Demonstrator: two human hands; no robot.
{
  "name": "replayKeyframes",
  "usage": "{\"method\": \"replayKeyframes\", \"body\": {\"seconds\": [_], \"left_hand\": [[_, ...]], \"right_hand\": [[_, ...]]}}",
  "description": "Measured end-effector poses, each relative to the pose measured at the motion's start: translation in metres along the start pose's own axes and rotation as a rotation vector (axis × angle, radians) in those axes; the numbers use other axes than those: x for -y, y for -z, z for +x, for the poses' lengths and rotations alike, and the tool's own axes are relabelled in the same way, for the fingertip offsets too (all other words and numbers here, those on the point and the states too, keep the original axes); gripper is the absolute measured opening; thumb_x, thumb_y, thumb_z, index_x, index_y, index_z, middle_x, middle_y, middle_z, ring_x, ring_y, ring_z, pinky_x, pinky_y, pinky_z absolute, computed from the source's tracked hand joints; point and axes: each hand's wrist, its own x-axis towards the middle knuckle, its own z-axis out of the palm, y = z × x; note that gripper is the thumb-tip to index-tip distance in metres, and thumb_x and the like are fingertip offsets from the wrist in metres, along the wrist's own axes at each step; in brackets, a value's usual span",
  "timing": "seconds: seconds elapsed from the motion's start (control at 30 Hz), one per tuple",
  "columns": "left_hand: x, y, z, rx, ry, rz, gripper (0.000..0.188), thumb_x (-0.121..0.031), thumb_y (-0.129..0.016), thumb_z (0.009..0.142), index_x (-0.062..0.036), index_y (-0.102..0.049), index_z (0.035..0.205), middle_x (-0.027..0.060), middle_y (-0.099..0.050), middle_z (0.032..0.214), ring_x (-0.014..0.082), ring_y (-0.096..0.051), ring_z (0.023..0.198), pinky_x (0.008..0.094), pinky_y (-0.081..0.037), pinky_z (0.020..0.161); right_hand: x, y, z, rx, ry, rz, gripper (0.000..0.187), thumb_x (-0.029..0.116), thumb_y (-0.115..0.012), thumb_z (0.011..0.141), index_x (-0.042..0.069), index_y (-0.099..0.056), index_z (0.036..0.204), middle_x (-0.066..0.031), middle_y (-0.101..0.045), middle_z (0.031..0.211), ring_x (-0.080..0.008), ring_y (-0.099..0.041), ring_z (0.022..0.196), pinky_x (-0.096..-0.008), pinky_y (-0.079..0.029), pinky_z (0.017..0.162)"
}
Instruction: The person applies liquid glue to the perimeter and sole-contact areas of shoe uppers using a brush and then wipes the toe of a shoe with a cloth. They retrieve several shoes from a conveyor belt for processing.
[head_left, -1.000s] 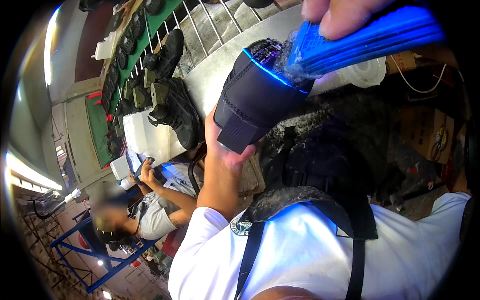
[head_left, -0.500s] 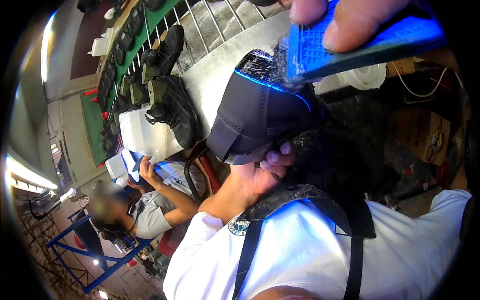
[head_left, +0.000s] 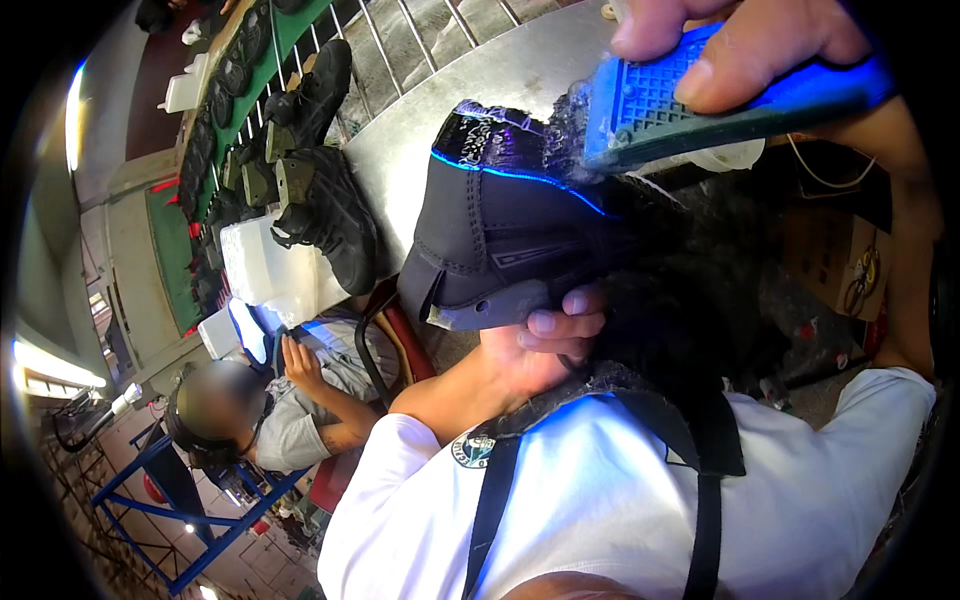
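A black shoe upper (head_left: 500,215) is held up by my left hand (head_left: 545,335), whose fingers wrap round its lower part. Wet, glossy streaks cover the band at its top, and a bright blue line runs along that band's edge. My right hand (head_left: 745,55) grips the blue, grid-textured handle of a brush (head_left: 650,110). The brush's dark, clumped bristles press against the wet band at its right side. The far side of the shoe is hidden, and dark shadow swallows its right end.
Behind the shoe lies a metal tabletop (head_left: 400,150) beside a wire rack (head_left: 410,30). Black shoes (head_left: 335,215) stand at the left near a white container (head_left: 265,265). A co-worker (head_left: 300,410) sits at the left. Scissors (head_left: 862,280) hang by a cardboard box at the right.
The shoe has shifted slightly left and turned, showing more of its side and wet band. The brush has moved a little right and down, its bristles still on the band.
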Motion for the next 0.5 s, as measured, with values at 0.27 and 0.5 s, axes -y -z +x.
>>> {"method": "replayKeyframes", "body": {"seconds": [0.27,0.5], "left_hand": [[-0.001,0.006,0.005,0.071,0.017,-0.019,0.039,-0.028,-0.056,0.101,0.0069,-0.051,0.118,0.0226,-0.054,0.092,0.019,-0.058,0.063,0.0227,-0.052,0.046],[-0.003,0.002,0.014,0.065,0.049,0.006,0.038,-0.027,-0.054,0.102,0.0075,-0.051,0.117,0.0222,-0.054,0.088,0.0187,-0.058,0.059,0.0228,-0.05,0.041]], "right_hand": [[0.003,-0.008,-0.007,-0.006,-0.042,0.015,0.025,-0.005,-0.07,0.089,-0.01,-0.072,0.113,-0.0329,-0.063,0.123,-0.0396,-0.069,0.106,-0.0349,-0.053,0.094],[0.0,-0.009,-0.027,0.014,0.015,-0.127,0.027,0.004,-0.072,0.091,0.0,-0.071,0.117,-0.0292,-0.061,0.127,-0.0368,-0.068,0.109,-0.0369,-0.055,0.094]]}}
